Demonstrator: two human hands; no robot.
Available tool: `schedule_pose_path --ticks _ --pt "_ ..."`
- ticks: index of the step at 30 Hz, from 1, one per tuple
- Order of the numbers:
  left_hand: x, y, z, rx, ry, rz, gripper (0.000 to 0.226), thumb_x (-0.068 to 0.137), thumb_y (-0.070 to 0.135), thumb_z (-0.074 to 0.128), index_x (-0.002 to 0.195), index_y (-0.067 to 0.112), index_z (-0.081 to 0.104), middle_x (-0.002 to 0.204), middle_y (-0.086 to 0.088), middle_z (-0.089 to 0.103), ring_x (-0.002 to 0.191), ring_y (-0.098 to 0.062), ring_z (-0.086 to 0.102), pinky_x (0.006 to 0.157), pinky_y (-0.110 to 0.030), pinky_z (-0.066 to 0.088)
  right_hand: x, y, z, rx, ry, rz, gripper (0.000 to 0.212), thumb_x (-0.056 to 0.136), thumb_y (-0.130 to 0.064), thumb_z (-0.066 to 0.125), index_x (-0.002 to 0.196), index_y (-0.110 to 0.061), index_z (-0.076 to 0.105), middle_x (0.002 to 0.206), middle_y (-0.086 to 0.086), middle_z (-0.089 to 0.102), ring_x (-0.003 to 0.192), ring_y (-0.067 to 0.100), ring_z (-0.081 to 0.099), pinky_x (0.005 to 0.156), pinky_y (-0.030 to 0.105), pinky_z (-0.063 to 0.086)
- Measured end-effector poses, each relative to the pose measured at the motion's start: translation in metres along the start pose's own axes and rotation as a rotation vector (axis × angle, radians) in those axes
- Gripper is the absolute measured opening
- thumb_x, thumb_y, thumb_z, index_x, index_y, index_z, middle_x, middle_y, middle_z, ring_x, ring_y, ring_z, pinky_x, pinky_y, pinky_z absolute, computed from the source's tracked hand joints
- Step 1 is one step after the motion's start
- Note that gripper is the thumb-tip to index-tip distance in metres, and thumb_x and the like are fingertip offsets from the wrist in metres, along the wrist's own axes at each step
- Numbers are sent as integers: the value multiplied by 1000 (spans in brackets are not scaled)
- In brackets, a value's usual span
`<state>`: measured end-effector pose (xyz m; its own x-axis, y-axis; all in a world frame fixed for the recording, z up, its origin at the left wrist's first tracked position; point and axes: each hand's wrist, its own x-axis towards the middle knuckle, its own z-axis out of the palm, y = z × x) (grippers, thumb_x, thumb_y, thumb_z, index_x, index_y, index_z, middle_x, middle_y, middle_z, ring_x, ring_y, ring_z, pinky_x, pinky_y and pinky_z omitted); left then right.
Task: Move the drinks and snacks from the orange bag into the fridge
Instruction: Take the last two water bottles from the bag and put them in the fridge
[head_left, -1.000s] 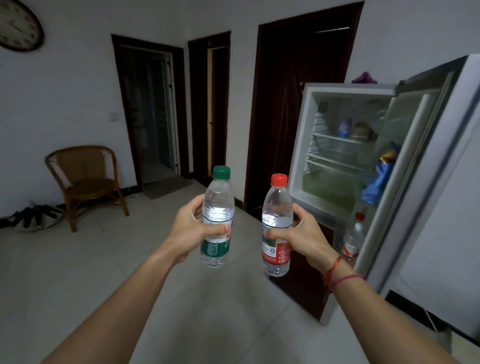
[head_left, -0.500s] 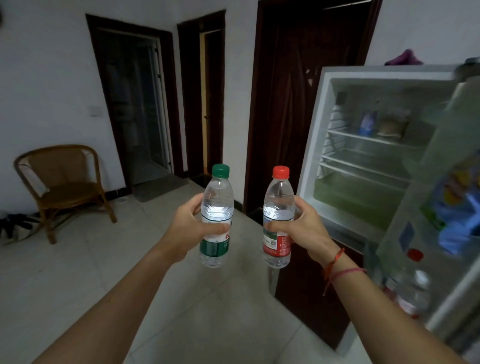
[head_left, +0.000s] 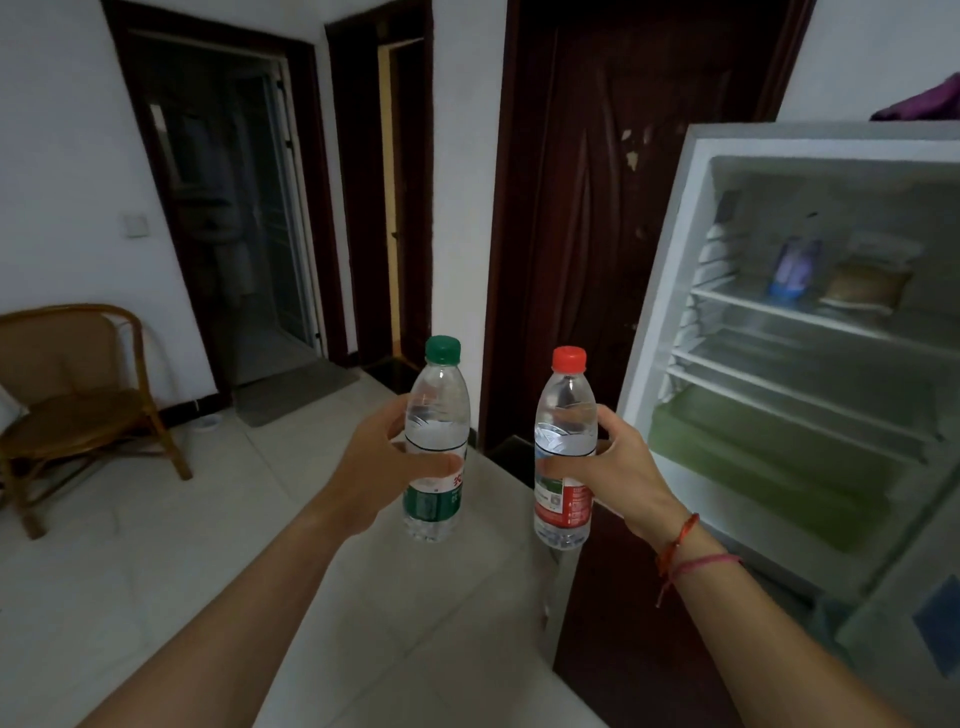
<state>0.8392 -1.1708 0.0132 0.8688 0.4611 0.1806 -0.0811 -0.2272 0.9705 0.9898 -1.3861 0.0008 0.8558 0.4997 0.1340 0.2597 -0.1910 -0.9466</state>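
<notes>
Clear plastic water bottles, 2: green-capped bottle (head_left: 435, 441), red-capped bottle (head_left: 563, 452).
Hands, 2: left hand (head_left: 374, 467), right hand (head_left: 623, 470), each gripping one bottle.
Wrist cords, 2: red cord (head_left: 680, 535), pink cord (head_left: 711, 560).
Open white fridge (head_left: 670, 291), 1.
Packets on its top shelf, 2: bluish packet (head_left: 792, 267), tan packet (head_left: 865, 283).
Brown wicker chair (head_left: 78, 395), 1.

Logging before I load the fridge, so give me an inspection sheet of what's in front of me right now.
Surface: pale tiled floor.
Job's things: green-capped bottle and red-capped bottle, both upright; fridge open, blue bottle and brown packet on its top shelf.
Clutter: purple thing on the fridge top.
Hands: left hand grips the green-capped bottle, right hand grips the red-capped bottle.
Cables: nothing seen.
Surroundings: wicker chair, dark doors.
</notes>
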Motion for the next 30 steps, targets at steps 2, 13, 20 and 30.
schedule_pose_path --ticks 2,13,20,30 --pt "27 -7 2 -4 -8 -9 54 70 0 82 108 32 62 98 15 73 88 2 69 61 -12 53 23 6 -1 5 0 16 66 58 -15 93 115 -29 65 101 -1 77 89 20 76 84 50 61" --pt "189 -49 12 -71 -196 27 56 68 -6 81 115 21 65 102 3 75 92 -10 71 70 -20 57 138 30 4 25 158 82 59 62 -4 89 112 -27 67 95 -1 78 83 17 76 75 35 60" --pt "295 -68 36 -114 -404 57 53 67 -11 79 111 16 66 99 -4 76 91 -17 73 74 -25 57 188 37 -5 -8 369 154 54 65 4 87 107 -22 66 86 -2 77 76 15 76 64 23 57" --pt "359 -74 145 -205 -729 35 59 66 -14 79 111 21 65 102 0 75 93 -15 72 78 -28 55 178 63 -65 -104 699 269 62 63 -5 90 116 -24 64 99 -1 76 88 16 75 80 34 60"
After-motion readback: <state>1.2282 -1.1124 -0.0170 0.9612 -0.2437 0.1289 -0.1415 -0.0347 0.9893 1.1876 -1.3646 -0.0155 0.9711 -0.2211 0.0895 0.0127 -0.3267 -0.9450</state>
